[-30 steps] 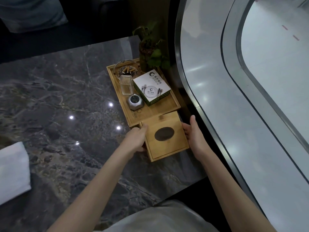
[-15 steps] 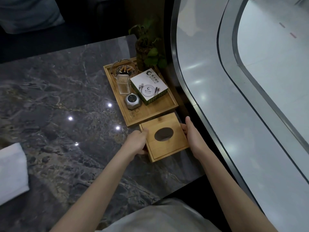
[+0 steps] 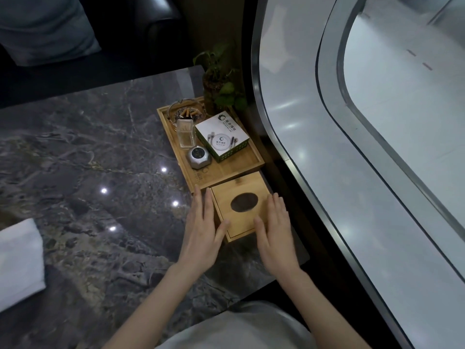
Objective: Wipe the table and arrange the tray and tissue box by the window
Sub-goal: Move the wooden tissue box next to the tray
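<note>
both hands have let go of the square bamboo tissue box [image 3: 240, 206]; left hand [image 3: 201, 230] and right hand [image 3: 275, 229] now lie flat, fingers spread, at centre frame.

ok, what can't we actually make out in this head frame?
- Tissue box: its right edge, hidden under the right hand; contents lost in the dark oval slot.
- White cloth: cut off by the left frame edge.
- White box on the tray: print too small to read.
</note>
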A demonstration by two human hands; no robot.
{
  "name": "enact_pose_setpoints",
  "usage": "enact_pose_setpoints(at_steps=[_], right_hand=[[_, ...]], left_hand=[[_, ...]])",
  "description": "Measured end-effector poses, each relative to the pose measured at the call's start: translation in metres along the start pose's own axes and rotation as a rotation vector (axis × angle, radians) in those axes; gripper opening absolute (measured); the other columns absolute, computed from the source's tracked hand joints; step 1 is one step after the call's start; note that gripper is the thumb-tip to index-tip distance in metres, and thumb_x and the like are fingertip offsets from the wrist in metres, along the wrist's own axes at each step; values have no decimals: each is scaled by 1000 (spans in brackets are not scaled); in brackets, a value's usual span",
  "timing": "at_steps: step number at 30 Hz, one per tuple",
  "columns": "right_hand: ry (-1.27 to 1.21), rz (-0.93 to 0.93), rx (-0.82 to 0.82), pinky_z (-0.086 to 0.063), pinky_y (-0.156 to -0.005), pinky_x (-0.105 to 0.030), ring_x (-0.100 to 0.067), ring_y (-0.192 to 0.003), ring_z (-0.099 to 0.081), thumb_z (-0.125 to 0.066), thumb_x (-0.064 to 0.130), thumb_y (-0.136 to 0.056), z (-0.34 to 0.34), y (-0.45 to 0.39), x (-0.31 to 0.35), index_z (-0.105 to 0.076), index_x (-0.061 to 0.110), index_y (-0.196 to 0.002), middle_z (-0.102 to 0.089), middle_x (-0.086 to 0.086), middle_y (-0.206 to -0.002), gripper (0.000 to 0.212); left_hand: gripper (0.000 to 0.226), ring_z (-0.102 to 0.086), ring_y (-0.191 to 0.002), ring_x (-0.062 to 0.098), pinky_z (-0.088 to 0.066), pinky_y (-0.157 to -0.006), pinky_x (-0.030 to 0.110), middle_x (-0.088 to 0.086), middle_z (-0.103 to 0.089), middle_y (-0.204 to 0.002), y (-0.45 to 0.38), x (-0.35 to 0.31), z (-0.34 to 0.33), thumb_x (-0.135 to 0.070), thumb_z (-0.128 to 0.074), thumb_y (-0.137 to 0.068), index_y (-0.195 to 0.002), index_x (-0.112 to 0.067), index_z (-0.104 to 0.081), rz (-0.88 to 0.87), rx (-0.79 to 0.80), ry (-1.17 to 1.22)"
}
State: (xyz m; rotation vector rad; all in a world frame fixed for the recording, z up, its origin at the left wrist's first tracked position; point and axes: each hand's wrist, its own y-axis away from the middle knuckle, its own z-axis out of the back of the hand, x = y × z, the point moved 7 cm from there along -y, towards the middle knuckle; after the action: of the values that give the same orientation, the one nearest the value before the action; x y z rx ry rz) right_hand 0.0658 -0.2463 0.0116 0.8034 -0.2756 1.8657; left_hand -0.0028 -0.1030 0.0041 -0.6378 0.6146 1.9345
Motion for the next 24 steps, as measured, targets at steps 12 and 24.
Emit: enact_pose_setpoints(at_steps=[12, 24], right_hand=[[320, 50, -127, 16, -113, -29, -8, -141, 9, 2, 53, -92, -36, 32, 6, -4, 18, -146, -1, 1, -155, 64], [289, 55, -156, 12, -114, -26, -5, -140, 18, -7, 55, -93, -36, 26, 5, 1, 17, -146, -1, -2, -154, 65]], left_hand=[[71, 22, -138, 5, 12, -113, 30, -5, 21, -150, -2, 9, -15, -61, 11, -81, -140, -22, 17, -141, 65, -293], [71, 25, -136, 2, 15, -113, 24, -3, 26, -148, 1, 6, -18, -61, 10, -82, -139, -20, 19, -129, 47, -197]])
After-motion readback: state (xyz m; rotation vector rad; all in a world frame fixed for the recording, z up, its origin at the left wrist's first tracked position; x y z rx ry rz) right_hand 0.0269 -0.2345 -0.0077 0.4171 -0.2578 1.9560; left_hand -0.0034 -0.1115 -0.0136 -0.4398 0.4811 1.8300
